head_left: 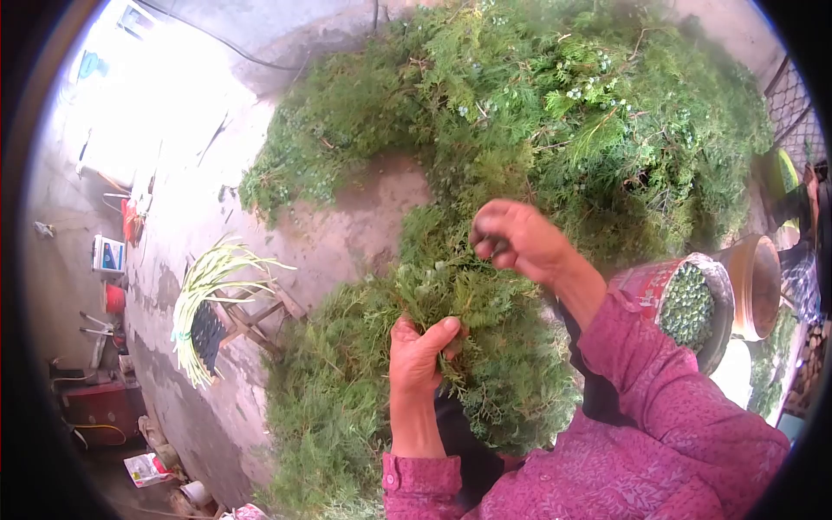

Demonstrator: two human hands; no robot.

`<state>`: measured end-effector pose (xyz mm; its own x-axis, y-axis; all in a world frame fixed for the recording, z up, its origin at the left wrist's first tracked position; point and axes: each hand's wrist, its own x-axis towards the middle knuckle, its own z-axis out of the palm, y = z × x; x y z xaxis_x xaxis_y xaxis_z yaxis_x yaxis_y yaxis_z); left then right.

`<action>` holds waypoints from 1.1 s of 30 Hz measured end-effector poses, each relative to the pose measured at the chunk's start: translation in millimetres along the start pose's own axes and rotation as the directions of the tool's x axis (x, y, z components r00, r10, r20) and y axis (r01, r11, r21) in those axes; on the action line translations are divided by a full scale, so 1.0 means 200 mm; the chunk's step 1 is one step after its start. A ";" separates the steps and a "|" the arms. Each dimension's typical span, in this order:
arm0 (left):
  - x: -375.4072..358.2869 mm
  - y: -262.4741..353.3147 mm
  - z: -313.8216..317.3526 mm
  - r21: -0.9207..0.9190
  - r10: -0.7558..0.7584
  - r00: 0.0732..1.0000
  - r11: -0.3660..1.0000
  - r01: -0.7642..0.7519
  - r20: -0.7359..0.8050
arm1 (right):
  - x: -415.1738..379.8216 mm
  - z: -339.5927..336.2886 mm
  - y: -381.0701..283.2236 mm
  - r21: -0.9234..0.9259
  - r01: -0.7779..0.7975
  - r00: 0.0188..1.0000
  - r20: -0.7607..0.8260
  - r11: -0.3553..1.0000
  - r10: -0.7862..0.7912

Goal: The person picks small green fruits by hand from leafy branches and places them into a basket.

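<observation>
My left hand point(419, 352) is closed around a leafy green conifer sprig point(433, 290), thumb on top, low in front of my body. Pale small cones show among the sprig's leaves. Raised above and to the right of it, my right hand point(523, 240) has its fingers curled in, slightly smeared by motion; whatever lies inside them is hidden. Close to my right forearm stands a bucket point(635, 284) filled with small green cones point(689, 308). A big heap of cut conifer branches point(598, 113) spreads beyond my hands, with more branches point(325, 381) around my lap.
Long pale green stalks point(195, 303) lie over a small wooden stool point(260, 316) at the left. A brown bucket point(757, 286) stands beyond the cone bucket. Along the left wall are a white container point(108, 254), a dark red box point(100, 412) and cables. Wire mesh point(793, 113) is at the right.
</observation>
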<state>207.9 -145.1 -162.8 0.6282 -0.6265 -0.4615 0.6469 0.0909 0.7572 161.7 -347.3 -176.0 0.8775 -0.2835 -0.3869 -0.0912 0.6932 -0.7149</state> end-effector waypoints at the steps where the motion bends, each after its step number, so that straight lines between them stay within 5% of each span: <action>1: 0.00 0.01 0.00 -0.004 -0.010 0.998 1.000 0.011 0.063 | -0.01 0.02 0.01 -0.055 -0.088 0.996 0.018 0.995 0.089; 5: -0.02 0.00 0.03 0.020 -0.014 1.000 1.000 0.014 0.018 | 0.00 0.02 0.05 -0.041 -0.202 0.959 0.195 0.978 0.206; 13: 0.01 -0.03 0.01 0.205 -0.044 0.998 0.978 0.034 0.044 | -0.05 0.07 0.04 -0.206 -0.286 0.908 0.254 0.936 0.334; 20: 0.02 -0.02 0.04 0.073 0.025 0.997 0.997 -0.020 -0.070 | -0.03 0.02 0.07 -0.103 -0.292 0.885 0.347 0.951 0.310; 23: 0.04 -0.07 0.04 0.141 0.082 0.995 0.987 -0.074 -0.052 | -0.01 0.01 0.07 -0.116 -0.144 0.964 0.208 0.983 0.166; 30: 0.01 -0.05 0.04 0.207 0.072 0.993 0.977 -0.051 -0.095 | 0.02 -0.06 0.04 0.099 -0.228 0.959 0.194 0.969 0.206; 32: 0.02 -0.04 0.00 0.149 0.089 0.988 0.986 -0.070 -0.127 | 0.05 -0.15 -0.04 0.462 -0.184 0.963 0.260 0.868 0.065; 33: 0.02 -0.03 0.00 0.146 0.092 0.987 0.987 -0.073 -0.128 | 0.04 -0.15 -0.04 0.459 -0.185 0.963 0.262 0.869 0.066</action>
<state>205.9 -147.2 -169.3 0.7353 -0.5111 -0.4452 0.5290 0.0222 0.8483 155.9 -375.4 -190.4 0.9622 -0.0532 -0.2670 -0.0253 0.9589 -0.2825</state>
